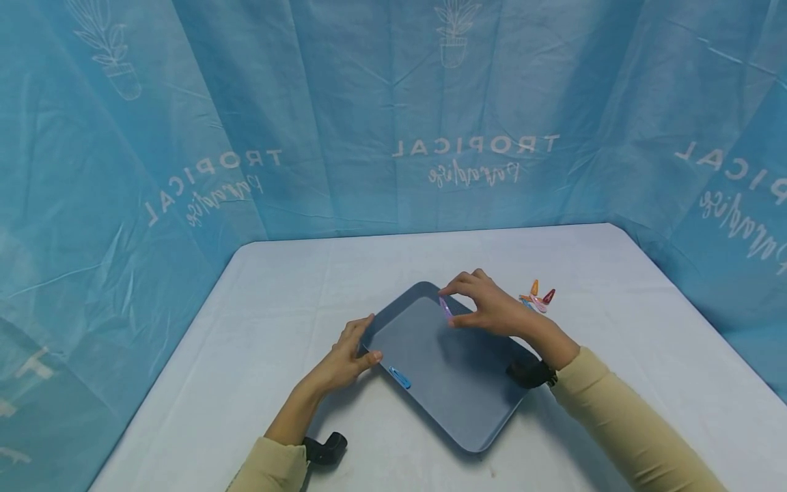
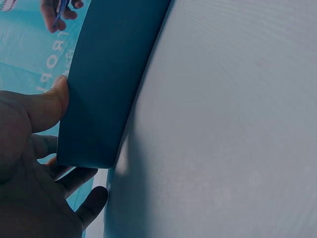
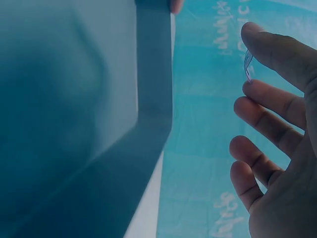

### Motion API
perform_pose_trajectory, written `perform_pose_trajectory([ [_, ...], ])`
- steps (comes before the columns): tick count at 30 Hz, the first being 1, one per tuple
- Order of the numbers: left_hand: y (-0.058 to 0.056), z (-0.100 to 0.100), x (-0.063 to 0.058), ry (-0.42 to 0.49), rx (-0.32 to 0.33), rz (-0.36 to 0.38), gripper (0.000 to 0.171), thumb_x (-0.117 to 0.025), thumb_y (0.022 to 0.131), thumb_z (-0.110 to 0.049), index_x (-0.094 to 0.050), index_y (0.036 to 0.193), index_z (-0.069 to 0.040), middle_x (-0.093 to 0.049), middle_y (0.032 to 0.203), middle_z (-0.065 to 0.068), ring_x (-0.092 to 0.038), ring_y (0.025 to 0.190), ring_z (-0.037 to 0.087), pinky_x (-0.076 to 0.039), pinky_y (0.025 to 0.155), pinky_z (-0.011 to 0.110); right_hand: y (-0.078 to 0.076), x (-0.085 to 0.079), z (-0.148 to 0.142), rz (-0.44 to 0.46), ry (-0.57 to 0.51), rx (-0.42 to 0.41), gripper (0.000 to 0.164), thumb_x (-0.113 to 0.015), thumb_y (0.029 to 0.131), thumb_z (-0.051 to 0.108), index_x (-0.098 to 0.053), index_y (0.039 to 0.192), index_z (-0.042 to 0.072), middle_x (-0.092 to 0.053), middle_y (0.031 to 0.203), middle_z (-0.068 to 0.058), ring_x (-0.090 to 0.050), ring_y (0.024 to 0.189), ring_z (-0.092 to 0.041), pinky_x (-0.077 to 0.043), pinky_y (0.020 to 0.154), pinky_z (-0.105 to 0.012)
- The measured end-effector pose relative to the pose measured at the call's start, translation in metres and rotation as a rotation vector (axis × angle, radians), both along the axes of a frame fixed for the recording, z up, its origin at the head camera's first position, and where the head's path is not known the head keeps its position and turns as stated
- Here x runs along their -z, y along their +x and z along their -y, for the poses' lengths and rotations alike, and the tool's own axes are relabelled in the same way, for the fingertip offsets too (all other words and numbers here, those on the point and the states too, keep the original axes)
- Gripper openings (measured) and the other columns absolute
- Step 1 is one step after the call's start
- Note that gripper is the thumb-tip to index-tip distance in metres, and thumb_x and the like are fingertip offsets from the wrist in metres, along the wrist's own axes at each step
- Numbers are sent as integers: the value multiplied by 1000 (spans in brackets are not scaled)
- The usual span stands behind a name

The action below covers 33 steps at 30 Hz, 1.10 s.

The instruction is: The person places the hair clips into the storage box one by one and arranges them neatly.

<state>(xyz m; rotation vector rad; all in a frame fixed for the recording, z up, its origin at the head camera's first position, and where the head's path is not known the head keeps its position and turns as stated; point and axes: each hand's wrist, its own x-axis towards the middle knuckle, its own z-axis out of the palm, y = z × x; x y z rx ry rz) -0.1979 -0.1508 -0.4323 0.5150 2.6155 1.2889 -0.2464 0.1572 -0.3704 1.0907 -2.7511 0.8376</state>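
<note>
Between thumb and index finger, my right hand [image 1: 492, 307] pinches a purple hair clip [image 1: 445, 307] above the far side of a blue-grey tray [image 1: 455, 369]. In the right wrist view the same hair clip [image 3: 248, 65] appears edge-on at the fingertips, the other fingers loosely bent. My left hand [image 1: 344, 359] grips the tray's left corner, the thumb at the rim and the fingers round the outer side. A blue hair clip [image 1: 399, 377] rests along the tray's near left edge, close to the left thumb. The tray's outer wall [image 2: 106, 89] fills part of the left wrist view.
Several hair clips in orange, red, pink and blue lie in a small pile [image 1: 537, 298] on the white table [image 1: 295, 287], beyond the right forearm. A blue printed curtain [image 1: 369, 102] surrounds the table's back and sides.
</note>
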Motion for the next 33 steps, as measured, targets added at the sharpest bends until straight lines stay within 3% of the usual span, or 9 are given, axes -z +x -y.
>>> perform_pose_trajectory([
  [5,0,0,-1,2,2,2,75,-60,92,-24,-16,152,-8,-21,150,18,-13,143,42,2,105,73,2,5,11,-11,-1,-48,51,-77,78,27,-61,124,15,-57,123,-4,-42,108,-19,-42,86,-38],
  [33,-1,-1,0,12,-3,15,75,-60,93,-23,-16,152,-10,-21,151,17,-12,144,41,3,103,74,14,30,53,87,120,-139,49,-76,79,28,-62,124,14,-56,122,0,-41,103,-16,-39,86,-35],
])
